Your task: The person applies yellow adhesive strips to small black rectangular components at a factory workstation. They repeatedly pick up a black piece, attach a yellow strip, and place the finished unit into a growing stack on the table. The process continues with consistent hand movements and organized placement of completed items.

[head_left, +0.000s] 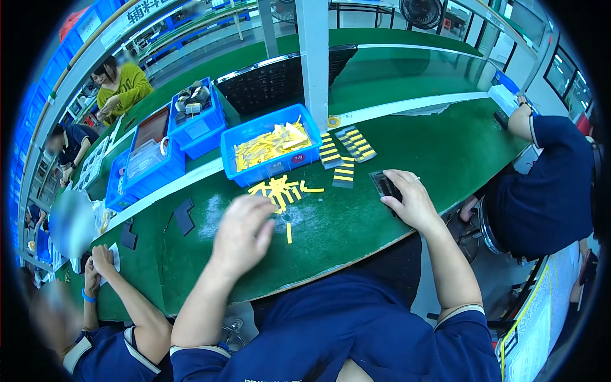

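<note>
My right hand (412,202) grips a black flat piece (386,185) at the table's right, its thumb along the near edge and its fingers over the top. My left hand (240,235) hovers over the table, smeared by motion, so whether its fingers hold anything is unclear. Just beyond it lies a loose pile of yellow strips (278,189). A single yellow strip (289,233) lies apart, right of that hand. Between the pile and my right hand are dark cards with yellow strips in rows, including a near card (344,173) and a far card (356,144).
Behind the pile stands a blue bin (237,175) full of yellow strips. More blue bins (167,170) stand to its left. Two dark angular pieces, a larger one (184,217) and a smaller one (128,235), lie left. A white post (314,70) rises behind. Co-workers sit at both sides.
</note>
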Demonstrator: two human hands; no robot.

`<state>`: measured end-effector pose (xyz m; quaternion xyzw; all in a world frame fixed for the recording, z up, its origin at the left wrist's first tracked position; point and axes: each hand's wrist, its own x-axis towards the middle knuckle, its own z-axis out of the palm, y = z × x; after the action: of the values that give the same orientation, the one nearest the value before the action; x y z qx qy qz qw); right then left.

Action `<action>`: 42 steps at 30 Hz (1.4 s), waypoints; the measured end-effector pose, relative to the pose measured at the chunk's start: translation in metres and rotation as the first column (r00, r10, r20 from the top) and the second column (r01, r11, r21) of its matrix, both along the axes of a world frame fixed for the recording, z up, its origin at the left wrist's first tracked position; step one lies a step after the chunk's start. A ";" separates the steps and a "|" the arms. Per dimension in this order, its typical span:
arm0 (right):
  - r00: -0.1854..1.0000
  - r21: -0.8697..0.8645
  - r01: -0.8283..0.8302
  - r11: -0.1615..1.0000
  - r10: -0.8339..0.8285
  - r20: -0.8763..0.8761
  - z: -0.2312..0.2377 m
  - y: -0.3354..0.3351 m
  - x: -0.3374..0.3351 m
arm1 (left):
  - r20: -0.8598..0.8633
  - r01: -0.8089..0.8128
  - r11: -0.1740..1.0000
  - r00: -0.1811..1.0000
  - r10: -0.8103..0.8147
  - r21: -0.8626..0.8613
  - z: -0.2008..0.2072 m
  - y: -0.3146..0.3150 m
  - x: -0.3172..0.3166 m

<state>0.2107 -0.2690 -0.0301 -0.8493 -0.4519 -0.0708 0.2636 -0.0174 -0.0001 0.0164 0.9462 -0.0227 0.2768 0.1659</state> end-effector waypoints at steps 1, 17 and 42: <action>1.000 -0.020 0.018 1.000 -0.018 0.021 0.003 0.001 -0.003 | -0.031 0.063 0.998 0.997 -0.064 -0.010 0.000 -0.011 0.004; 0.999 -0.393 0.046 0.919 -0.033 0.040 0.037 0.024 -0.015 | -0.194 0.504 0.857 0.835 -0.515 -0.107 -0.046 -0.101 0.059; 0.979 -0.597 0.200 0.777 -0.178 0.095 0.037 0.035 -0.001 | -0.150 0.535 0.838 0.824 -0.546 -0.109 -0.059 -0.090 0.056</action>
<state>0.2100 -0.2341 0.0065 -0.9285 -0.3677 0.0365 -0.0365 0.0390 -0.0905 -0.0427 0.9160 -0.2666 0.1347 0.2679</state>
